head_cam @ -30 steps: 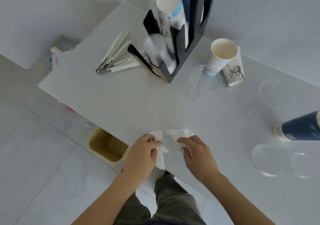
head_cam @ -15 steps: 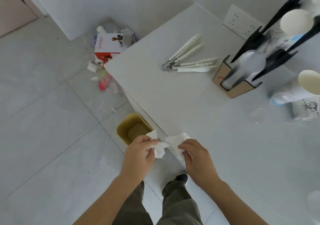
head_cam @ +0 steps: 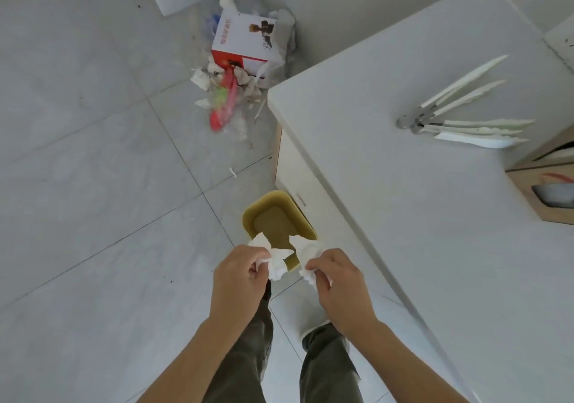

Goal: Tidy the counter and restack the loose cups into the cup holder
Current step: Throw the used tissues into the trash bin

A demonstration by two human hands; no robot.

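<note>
Counter (head_cam: 403,185) | hands pinch tissues (head_cam: 276,260) above yellow bin (head_cam: 248,216)

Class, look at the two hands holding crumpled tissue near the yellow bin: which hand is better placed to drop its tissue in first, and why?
Probably the right hand: its tissue overlaps the yellow bin opening, while the left hand's tissue hangs nearer the bin's near rim.

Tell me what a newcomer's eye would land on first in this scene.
First, the two hands low in the centre: the left hand and right hand each pinch a crumpled white tissue, left tissue, right tissue, above the yellow bin on the floor beside the counter. Next, the red and white box amid litter on the floor at the top.
</note>
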